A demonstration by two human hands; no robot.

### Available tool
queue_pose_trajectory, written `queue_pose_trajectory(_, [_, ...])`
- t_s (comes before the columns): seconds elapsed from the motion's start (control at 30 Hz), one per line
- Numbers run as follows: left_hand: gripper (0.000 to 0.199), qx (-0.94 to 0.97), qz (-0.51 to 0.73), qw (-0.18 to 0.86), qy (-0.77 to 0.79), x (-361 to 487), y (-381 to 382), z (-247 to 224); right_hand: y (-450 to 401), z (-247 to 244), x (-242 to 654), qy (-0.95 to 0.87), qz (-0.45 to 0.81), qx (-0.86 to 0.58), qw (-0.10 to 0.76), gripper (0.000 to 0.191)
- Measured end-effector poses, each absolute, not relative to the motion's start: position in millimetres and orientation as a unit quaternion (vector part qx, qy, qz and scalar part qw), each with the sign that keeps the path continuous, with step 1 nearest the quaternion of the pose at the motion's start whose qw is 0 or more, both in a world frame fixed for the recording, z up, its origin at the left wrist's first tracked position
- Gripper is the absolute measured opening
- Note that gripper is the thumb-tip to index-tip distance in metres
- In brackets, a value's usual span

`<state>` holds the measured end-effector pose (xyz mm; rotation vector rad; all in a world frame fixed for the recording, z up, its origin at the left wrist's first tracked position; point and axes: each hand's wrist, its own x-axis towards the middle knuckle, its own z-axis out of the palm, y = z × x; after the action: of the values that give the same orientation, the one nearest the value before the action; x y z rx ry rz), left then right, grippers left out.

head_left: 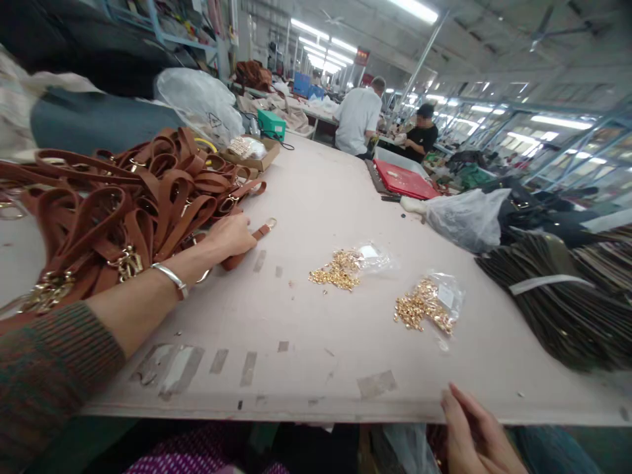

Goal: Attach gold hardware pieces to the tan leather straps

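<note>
My left hand is closed around a brown leather strap at the right edge of a large strap pile. A gold ring at the strap's end sticks out beyond my fingers, and part of the strap hangs below the hand. Gold clasps show among the piled straps. At the table's front edge is my right hand, thumb and finger tips close together in a pinch; anything between them is too small to see. Gold metal pieces spill from two clear bags, one left and one right.
Dark flat pieces lie stacked and banded on the right, beside a plastic bag. A red tray stands farther back. Behind the strap pile are a small box and a green box. Two people work beyond the table.
</note>
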<state>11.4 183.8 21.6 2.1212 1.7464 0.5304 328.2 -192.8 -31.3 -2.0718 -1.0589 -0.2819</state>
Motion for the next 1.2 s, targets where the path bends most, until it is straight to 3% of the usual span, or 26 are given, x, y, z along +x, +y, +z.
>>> queue_pose_trajectory(0.1, [0.016,0.74,0.142,0.225,0.618,14,189,23,-113,-14,284,-0.638,-0.117,-0.678,0.346,0.018])
queue_pose_trajectory(0.23, [0.007,0.714,0.165,0.311,0.606,12,178,27,-29,-12,257,-0.75,-0.108,-0.615,0.219,0.023])
queue_pose_trajectory(0.47, [0.03,0.621,0.239,0.559,0.494,4,119,39,12,-14,261,-0.785,-0.1,-0.597,0.13,0.018])
queue_pose_trajectory(0.6, [0.038,0.572,0.266,0.637,0.442,-2,80,38,9,-12,259,-0.813,-0.086,-0.565,0.11,0.023])
queue_pose_trajectory(0.73, [0.041,0.492,0.277,0.715,0.413,-7,50,35,4,-11,254,-0.812,-0.096,-0.57,0.084,0.016])
queue_pose_trajectory(0.97, [0.042,0.443,0.283,0.747,0.408,-4,15,24,-4,-16,255,-0.737,-0.15,-0.654,0.082,0.013])
queue_pose_trajectory(1.2, [0.033,0.444,0.263,0.752,0.409,-3,-4,23,-20,-22,250,-0.74,-0.165,-0.647,0.08,0.016])
